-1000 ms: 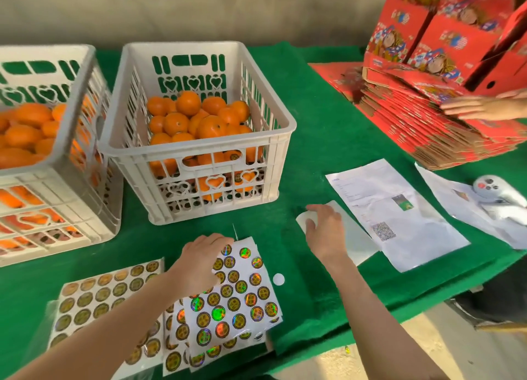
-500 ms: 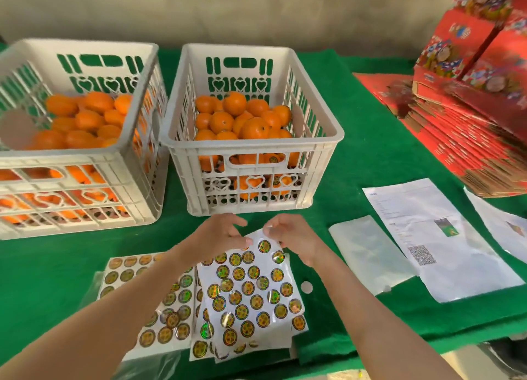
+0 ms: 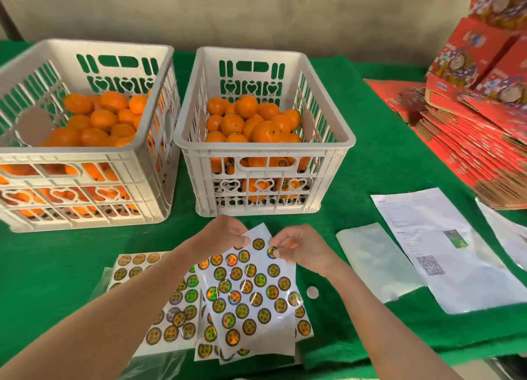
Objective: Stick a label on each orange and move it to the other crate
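Observation:
Two white plastic crates stand side by side on the green cloth, the left crate (image 3: 85,157) and the right crate (image 3: 265,154), each holding several oranges (image 3: 251,123). In front of them lies a pile of white sticker sheets (image 3: 245,291) covered with round holographic labels. My left hand (image 3: 225,234) pinches the top edge of the uppermost sheet. My right hand (image 3: 296,245) pinches one round label (image 3: 272,252) at the sheet's upper right corner.
A clear plastic sleeve (image 3: 376,262) and printed papers with a QR code (image 3: 433,242) lie to the right. Stacked red flattened boxes (image 3: 479,140) fill the far right. A small white disc (image 3: 312,291) lies on the cloth. The table edge runs close below the sheets.
My right hand came from the plastic sleeve to the sticker sheet and took a label between its fingers. My left hand shifted to the sheet's top edge. The view turned left.

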Demonstrator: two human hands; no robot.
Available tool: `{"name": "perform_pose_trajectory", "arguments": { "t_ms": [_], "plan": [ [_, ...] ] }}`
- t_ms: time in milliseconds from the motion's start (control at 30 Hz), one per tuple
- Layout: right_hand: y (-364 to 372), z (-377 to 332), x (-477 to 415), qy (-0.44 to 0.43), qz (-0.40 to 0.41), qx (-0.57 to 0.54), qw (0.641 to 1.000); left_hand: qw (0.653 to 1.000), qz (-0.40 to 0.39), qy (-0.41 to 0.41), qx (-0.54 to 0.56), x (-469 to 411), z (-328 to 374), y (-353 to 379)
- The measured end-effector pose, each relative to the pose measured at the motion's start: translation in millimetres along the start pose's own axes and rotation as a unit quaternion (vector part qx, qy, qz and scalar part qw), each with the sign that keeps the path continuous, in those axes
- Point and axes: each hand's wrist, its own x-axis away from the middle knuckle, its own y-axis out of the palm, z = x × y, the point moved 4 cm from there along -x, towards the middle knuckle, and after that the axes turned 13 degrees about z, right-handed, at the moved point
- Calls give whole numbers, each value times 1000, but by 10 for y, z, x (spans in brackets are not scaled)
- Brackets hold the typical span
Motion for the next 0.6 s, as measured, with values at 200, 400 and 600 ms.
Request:
{"name": "perform_pose_trajectory", "arguments": {
  "t_ms": [200, 400, 600],
  "plan": [
    [-76, -40, 79, -15, 26, 9, 1000, 1000, -12, 11, -1, 47, 62, 83],
    [-134, -251, 115, 54, 136, -210, 967, 990, 86, 18, 109, 160, 314, 34],
    [53, -555, 94, 44, 148, -325, 933, 968, 185, 36, 166, 326, 580, -349]
  ]
}}
